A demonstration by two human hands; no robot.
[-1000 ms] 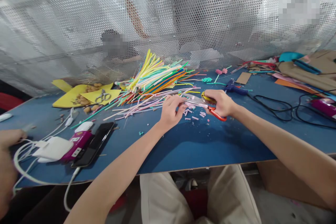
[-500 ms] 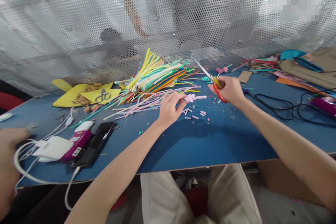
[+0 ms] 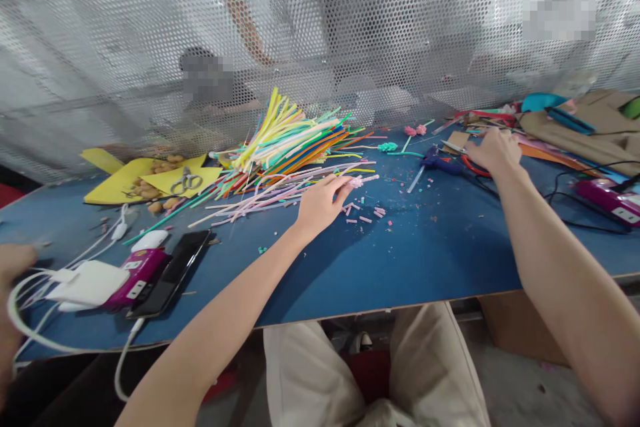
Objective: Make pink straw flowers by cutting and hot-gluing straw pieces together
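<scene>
My left hand [image 3: 320, 203] pinches a small pink straw flower [image 3: 357, 181] just above the blue table [image 3: 410, 260], over several cut pink straw bits [image 3: 367, 215]. My right hand [image 3: 495, 150] is stretched out to the far right. It lies on the red-handled scissors [image 3: 473, 168], which rest on the table beside a blue glue gun [image 3: 437, 161]. Whether its fingers still grip the handle is hidden.
A heap of coloured straws [image 3: 290, 140] lies behind my left hand. Yellow foam sheets with silver scissors [image 3: 185, 181] sit far left. A phone [image 3: 170, 273], a white charger [image 3: 87, 283] and another person's hand [image 3: 13, 260] are near left. Black cables [image 3: 565, 207] and a perforated metal screen [image 3: 350, 33] border the right and the back.
My right hand left the pink flower, lifted the scissors, carried them right and lowered them to the table by the glue gun. My left hand kept hold of the flower.
</scene>
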